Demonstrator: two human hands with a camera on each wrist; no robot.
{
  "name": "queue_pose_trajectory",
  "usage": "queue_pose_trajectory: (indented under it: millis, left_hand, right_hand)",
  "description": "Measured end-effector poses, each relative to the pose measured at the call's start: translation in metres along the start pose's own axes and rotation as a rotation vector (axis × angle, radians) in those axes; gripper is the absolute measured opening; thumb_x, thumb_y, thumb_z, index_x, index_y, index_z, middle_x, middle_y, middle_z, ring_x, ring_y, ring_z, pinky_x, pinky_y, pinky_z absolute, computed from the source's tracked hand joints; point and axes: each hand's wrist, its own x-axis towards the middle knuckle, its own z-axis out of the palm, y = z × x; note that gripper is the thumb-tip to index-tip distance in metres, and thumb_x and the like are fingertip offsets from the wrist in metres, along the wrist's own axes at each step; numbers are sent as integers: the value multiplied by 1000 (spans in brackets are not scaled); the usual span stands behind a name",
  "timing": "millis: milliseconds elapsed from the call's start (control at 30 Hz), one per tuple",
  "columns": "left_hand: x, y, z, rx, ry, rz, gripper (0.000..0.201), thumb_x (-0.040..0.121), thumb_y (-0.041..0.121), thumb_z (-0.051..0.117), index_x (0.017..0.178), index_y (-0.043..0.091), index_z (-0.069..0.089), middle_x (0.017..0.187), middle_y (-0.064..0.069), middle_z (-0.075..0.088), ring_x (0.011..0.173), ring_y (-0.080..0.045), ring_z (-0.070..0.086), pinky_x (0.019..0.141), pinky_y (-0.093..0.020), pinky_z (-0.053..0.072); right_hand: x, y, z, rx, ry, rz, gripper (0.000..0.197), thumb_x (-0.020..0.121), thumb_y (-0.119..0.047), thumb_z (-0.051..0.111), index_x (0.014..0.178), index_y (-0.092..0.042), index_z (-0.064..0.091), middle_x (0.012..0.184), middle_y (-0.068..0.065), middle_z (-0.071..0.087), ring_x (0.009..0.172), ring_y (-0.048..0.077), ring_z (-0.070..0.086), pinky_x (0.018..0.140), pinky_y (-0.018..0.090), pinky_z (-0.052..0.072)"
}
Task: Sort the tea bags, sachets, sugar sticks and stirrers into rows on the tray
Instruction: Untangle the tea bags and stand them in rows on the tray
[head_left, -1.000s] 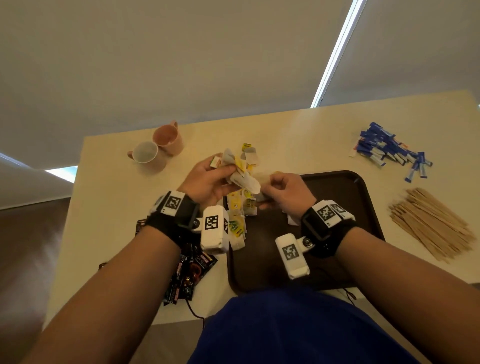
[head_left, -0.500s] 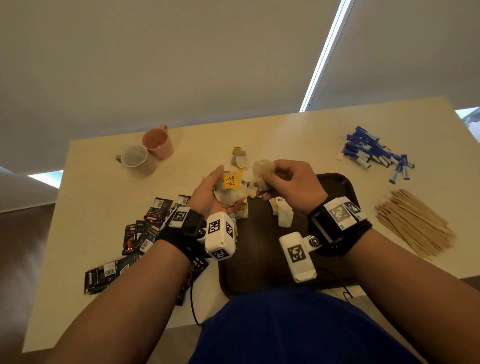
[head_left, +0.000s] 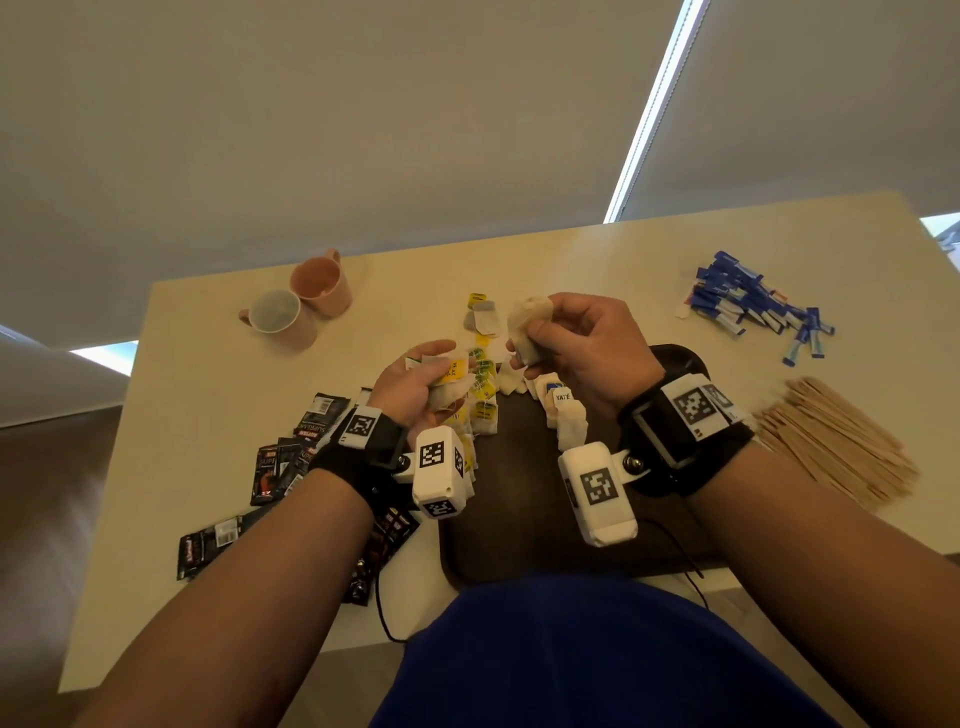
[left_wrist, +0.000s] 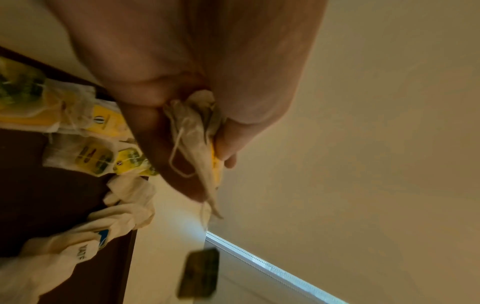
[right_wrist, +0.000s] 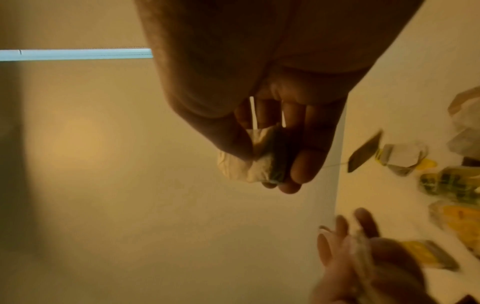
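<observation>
I read this as an office break area. A plain pale table (head_left: 208, 467) stands against drawn roller blinds (head_left: 363, 130), with two mugs (head_left: 296, 306) at far left and bulk sugar sticks (head_left: 748, 301) and wooden stirrers (head_left: 831, 441) at right.

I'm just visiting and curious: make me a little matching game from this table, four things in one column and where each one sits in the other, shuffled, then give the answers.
Things:
1. wooden stirrers
2. blue sugar sticks
3. black sachets
4. pink mugs

Places:
A. table's far left part
B. far right of the table, beyond the stirrers
C. on the table, left of the tray
D. on the table, right of the tray

Pairs: 1-D, 2-B, 3-C, 4-A
</observation>
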Motion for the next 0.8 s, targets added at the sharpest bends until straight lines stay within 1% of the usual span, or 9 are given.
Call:
queue_pose_trajectory:
  millis: [100, 200, 267, 333, 400, 467, 567, 700, 800]
  left_hand:
    - [-3, 16, 2, 134, -43, 76, 23, 98, 2, 52, 91, 18, 66, 82, -5, 76, 58, -12, 66, 42, -20, 46]
    - [-3, 37, 5, 279, -53, 153, 23, 94, -1, 53, 81, 12, 66, 71, -5, 70, 46, -9, 58, 38, -17, 39]
    - [-3, 48, 7, 310, -81, 197, 25, 94, 1, 53, 76, 10, 68, 69, -6, 66, 45, -11, 56, 37, -16, 38]
    - [-3, 55, 7, 310, -110, 223, 26, 93, 13, 65, 68, 14, 73, 67, -7, 65, 48, -14, 54, 38, -18, 38]
    - [-4, 59, 8, 348, -115, 264, 21, 82, 26, 76, 62, 20, 75, 67, -4, 67, 54, -15, 58, 46, -22, 46]
    - [-6, 60, 10, 425, -125, 359, 15, 79, 19, 80, 65, 22, 75, 75, -2, 74, 66, -16, 68, 62, -28, 55]
    - [-12, 64, 15, 602, -177, 510, 10, 83, 11, 78, 81, 21, 76, 93, -6, 77, 91, -21, 73, 80, -33, 58]
    - [-21, 75, 22, 696, -262, 608, 13, 89, 9, 72, 89, 22, 75, 80, 0, 77, 80, -10, 72, 73, -21, 55]
    - [-22, 84, 26, 805, -280, 637, 10, 88, 15, 74, 94, 22, 75, 84, 0, 77, 84, -13, 72, 78, -26, 57]
  right_hand:
    - [2, 11, -1, -70, 48, 26, 10, 93, -5, 63, 93, -11, 71, 93, 17, 71, 78, 32, 71, 66, 37, 59]
    - [6, 16, -4, -58, 88, 59, 7, 93, -5, 64, 96, -4, 70, 103, 20, 70, 81, 34, 71, 69, 38, 61]
    - [9, 17, -4, -53, 91, 64, 8, 93, -7, 64, 96, -2, 69, 102, 21, 69, 81, 34, 71, 70, 41, 61]
    - [12, 16, -4, -98, 81, 33, 6, 92, -10, 66, 92, -5, 69, 96, 19, 70, 79, 32, 72, 67, 41, 62]
    - [15, 17, -4, -175, 78, -17, 5, 91, -12, 69, 90, -7, 70, 92, 17, 71, 80, 30, 73, 66, 42, 62]
    - [17, 17, -4, -212, 69, -56, 3, 90, -10, 70, 91, -7, 71, 94, 19, 72, 83, 32, 72, 69, 44, 62]
    - [18, 14, -2, -224, 56, -103, 6, 89, -6, 69, 95, -5, 70, 95, 21, 71, 84, 32, 72, 71, 41, 62]
    - [21, 9, 0, -208, 82, -124, 9, 89, -4, 69, 96, 2, 70, 91, 21, 72, 81, 29, 72, 71, 41, 62]
    - [24, 10, 0, -178, 112, -119, 7, 88, -6, 71, 94, -1, 71, 89, 20, 73, 82, 35, 72, 72, 51, 61]
